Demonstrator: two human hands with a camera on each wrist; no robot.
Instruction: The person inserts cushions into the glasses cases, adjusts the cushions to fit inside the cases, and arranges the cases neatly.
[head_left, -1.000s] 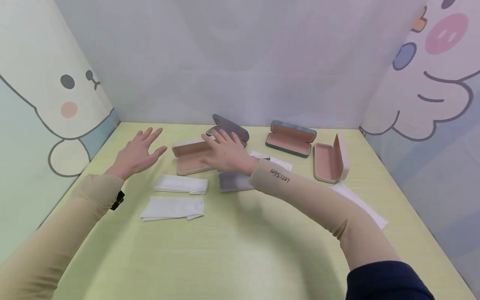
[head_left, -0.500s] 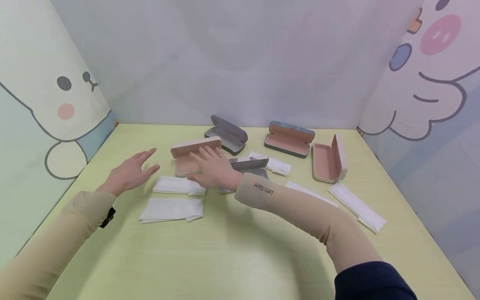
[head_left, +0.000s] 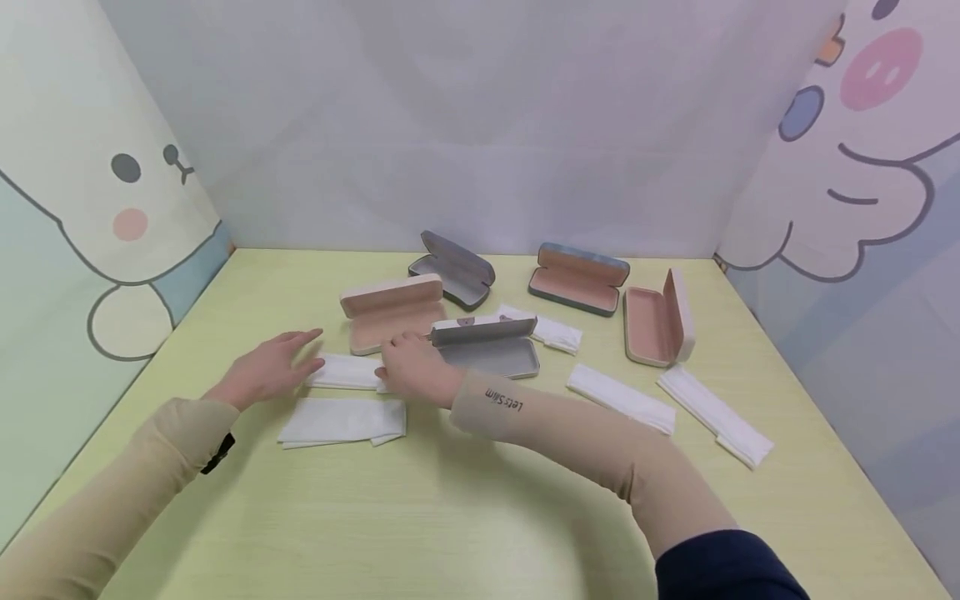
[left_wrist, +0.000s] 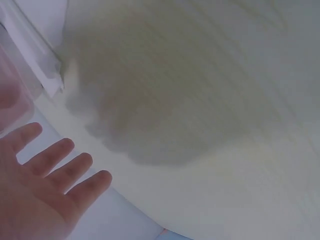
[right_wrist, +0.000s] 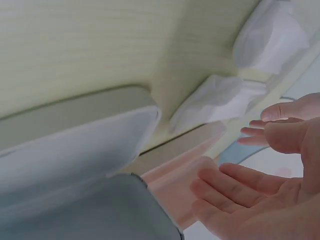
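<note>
In the head view my left hand point(head_left: 266, 371), fingers extended, is at the left end of a folded white cloth point(head_left: 343, 372). At that cloth's right end is my right hand point(head_left: 416, 367), beside an open grey-lined glasses case point(head_left: 495, 357). The right wrist view shows the right hand's fingers point(right_wrist: 240, 192) relaxed with nothing in them; the left wrist view shows the left palm point(left_wrist: 35, 195) bare. Just behind the cloth stands an open pink-lined glasses case point(head_left: 386, 325). A second folded cloth point(head_left: 345, 421) lies nearer to me.
Further back are an open dark grey glasses case point(head_left: 455, 271) and a blue one with pink lining point(head_left: 579, 282). A white-lidded case point(head_left: 654, 321) stands at the right. More folded cloths lie nearby, one point(head_left: 622, 398) in front of the cases and another point(head_left: 716, 417) farther right.
My right hand has come left and toward me, from over the pink-lined and grey cases down to the upper folded cloth. My left hand has lowered to the cloth's left end.
</note>
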